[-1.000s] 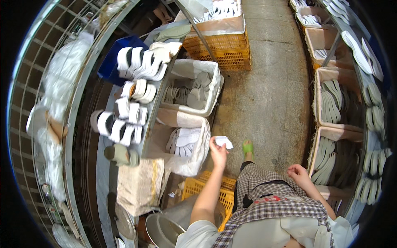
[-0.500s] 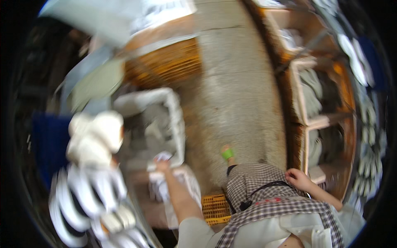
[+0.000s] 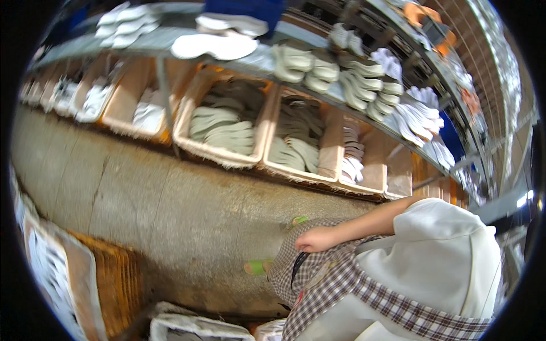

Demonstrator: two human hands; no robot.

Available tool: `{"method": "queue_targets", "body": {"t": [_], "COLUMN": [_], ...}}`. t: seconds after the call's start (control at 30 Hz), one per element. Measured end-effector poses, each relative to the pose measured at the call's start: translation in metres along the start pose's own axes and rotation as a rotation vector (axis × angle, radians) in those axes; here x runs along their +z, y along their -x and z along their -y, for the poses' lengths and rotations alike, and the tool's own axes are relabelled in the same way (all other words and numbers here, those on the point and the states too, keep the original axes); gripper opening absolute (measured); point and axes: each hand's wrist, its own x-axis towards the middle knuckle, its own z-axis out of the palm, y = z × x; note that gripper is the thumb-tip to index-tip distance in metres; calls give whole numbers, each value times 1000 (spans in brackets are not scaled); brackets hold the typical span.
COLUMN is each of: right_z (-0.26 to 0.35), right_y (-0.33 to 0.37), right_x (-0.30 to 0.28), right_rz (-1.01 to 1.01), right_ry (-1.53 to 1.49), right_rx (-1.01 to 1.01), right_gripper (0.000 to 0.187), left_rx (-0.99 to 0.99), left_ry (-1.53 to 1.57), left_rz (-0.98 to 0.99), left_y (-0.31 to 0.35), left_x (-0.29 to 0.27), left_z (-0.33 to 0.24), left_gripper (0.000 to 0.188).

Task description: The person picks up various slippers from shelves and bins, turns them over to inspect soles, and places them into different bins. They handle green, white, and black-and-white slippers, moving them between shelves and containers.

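My right hand rests on my lap against the checked apron, fingers curled with nothing visible in them. My bare right forearm runs from it up to a white sleeve. My left hand is out of the picture. Beyond my knees, a row of tan bins on the floor holds stacks of pale shoe soles. A grey shelf above them carries more white soles in rows.
My green sandals stand on the grey concrete floor. An orange plastic crate sits at the lower left beside a white bin of pale pieces. White woven sacks lie at the bottom edge. A wire fence backs the shelf.
The view has swung from the bins on my left over to the shelf and bins on my right. My left hand, which held a white piece there, has gone out of sight.
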Motion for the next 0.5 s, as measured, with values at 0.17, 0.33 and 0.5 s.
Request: {"method": "queue_targets", "body": {"t": [0.17, 0.33, 0.5], "right_z": [6, 2, -52], "right_y": [23, 55, 50], "right_x": [-36, -70, -107], "right_rz": [-78, -314, -595], "right_ry": [-19, -216, -375], "right_rx": [127, 241, -10], "right_gripper": [36, 26, 35], "left_rx": [248, 503, 831], "left_ry": [-122, -146, 39], "left_rz": [246, 532, 793], "left_y": [36, 93, 220], "left_x": [27, 52, 94], "left_z": [-74, -201, -350], "left_gripper": [51, 50, 39]}}
